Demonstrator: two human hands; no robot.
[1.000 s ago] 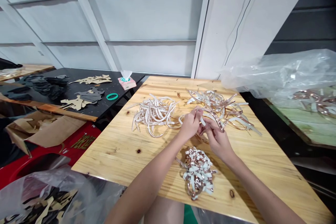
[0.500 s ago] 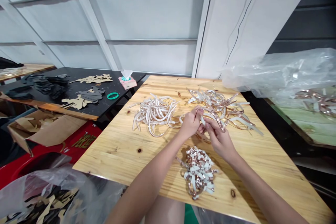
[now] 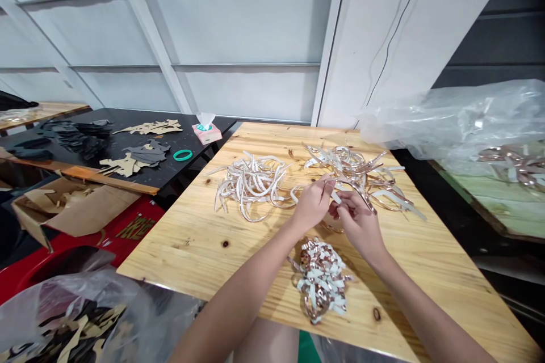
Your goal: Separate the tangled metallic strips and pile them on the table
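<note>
Over the middle of the wooden table (image 3: 183, 255), my left hand (image 3: 314, 202) pinches one part of a shiny copper-coloured strip (image 3: 354, 184) with a white back. My right hand (image 3: 360, 220) closes on the same strip, with a short pale end (image 3: 335, 197) showing between the two hands. The strip arches above my right hand. Below my hands lies a heap of short copper-and-white pieces (image 3: 321, 281). A pile of curled whitish strips (image 3: 253, 181) rests to the left, and a looser pile of copper and white strips (image 3: 394, 195) lies behind and right.
On the black table (image 3: 170, 167) at left are dark and tan cut pieces, a green tape ring (image 3: 183, 155) and a tissue box (image 3: 206, 131). A cardboard box (image 3: 76, 207) and a plastic bag of scraps (image 3: 85, 323) stand lower left. Plastic sheeting (image 3: 464, 116) drapes at right.
My hands have shifted slightly to the right and drawn a little apart. The pale strip end between them shows more now. The piles lie as before.
</note>
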